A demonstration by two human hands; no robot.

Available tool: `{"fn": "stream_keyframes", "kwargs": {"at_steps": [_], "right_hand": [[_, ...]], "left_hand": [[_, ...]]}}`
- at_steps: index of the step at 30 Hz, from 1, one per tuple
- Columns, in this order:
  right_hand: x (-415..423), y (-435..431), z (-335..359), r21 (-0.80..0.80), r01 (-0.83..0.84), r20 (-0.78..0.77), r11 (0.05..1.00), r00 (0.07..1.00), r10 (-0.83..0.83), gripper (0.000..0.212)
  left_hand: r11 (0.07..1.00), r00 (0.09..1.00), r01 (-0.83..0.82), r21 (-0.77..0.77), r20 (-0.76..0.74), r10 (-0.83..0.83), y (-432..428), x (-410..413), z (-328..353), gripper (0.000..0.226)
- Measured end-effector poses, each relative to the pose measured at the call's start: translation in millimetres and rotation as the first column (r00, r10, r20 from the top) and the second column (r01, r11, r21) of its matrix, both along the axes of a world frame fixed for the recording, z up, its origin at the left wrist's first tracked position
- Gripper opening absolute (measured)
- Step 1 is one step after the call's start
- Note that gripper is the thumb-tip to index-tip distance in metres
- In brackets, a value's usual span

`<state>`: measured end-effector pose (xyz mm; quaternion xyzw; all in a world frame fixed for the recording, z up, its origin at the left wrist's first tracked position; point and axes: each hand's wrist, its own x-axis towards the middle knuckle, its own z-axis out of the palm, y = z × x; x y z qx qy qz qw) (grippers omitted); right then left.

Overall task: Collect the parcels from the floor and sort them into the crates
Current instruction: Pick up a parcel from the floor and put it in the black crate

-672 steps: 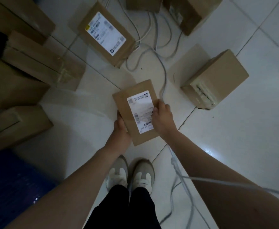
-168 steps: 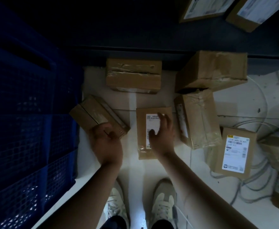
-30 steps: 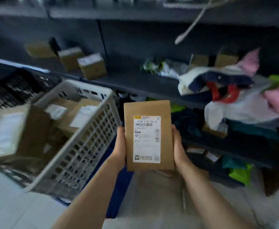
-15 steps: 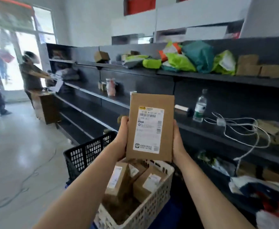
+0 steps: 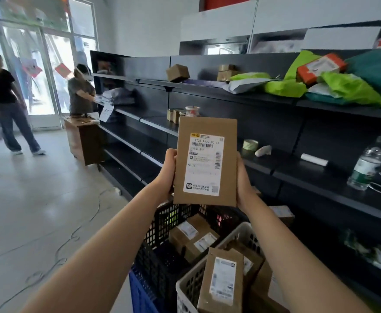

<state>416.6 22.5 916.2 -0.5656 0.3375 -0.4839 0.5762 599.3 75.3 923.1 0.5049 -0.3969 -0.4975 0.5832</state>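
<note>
Lifted off the floor (image 5: 38, 211) since a few seconds ago, the parcel (image 5: 206, 162) now stands upright in the air between my two grips, label facing me, much as it did half a second back. My left grip (image 5: 168, 171) clamps its left edge, thumb along the edge and fingers hidden behind. My right grip (image 5: 242, 179) holds the right edge the same way.

Straight below the grips sits a black crate (image 5: 162, 222) with two labelled boxes (image 5: 194, 236) in it. Nearer me, below and to the right, is a white crate (image 5: 191, 288) with a tall box (image 5: 222, 281) standing in it. A blue crate (image 5: 140, 290) shows under the black one's near corner.

Behind the parcel and off to the right run dark shelves (image 5: 320, 181). A tape roll (image 5: 250, 145) lies just right of my right grip, and a bottle (image 5: 365, 163) stands well beyond it. Far left of my left grip stands a person in black (image 5: 4, 102), with a person in grey (image 5: 81, 93) by a wooden desk (image 5: 83, 141).
</note>
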Motion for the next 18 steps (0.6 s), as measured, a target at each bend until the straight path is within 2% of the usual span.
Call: {"fn": "stream_keyframes", "kwargs": {"at_steps": [5, 9, 12, 15, 18], "right_hand": [[45.1, -75.2, -50.0, 0.087, 0.010, -0.043, 0.996, 0.999, -0.006, 0.060], [84.4, -124.5, -102.6, 0.231, 0.004, -0.106, 0.973, 0.994, 0.022, 0.052], [113.5, -158.6, -153.8, 0.335, 0.048, -0.135, 0.941, 0.991, -0.003, 0.051], [139.0, -176.3, -204.8, 0.449, 0.110, -0.123, 0.887, 0.991, -0.061, 0.046], [166.0, -176.1, -262.0, 0.592, 0.199, -0.158, 0.781, 0.979, -0.130, 0.051]], "left_hand": [[0.991, 1.000, 0.023, 0.128, -0.021, -0.021, -76.7, 52.8, -51.9, 0.043], [0.948, 0.997, -0.055, 0.313, -0.039, 0.070, -136.1, 96.5, -114.9, 0.049], [0.917, 0.999, -0.036, 0.396, -0.012, 0.044, -178.4, 124.4, -155.0, 0.050], [0.847, 1.000, 0.021, 0.531, 0.008, -0.030, -201.1, 142.4, -201.0, 0.063], [0.758, 0.993, 0.092, 0.645, -0.008, -0.114, -219.7, 165.2, -254.4, 0.066]]}}
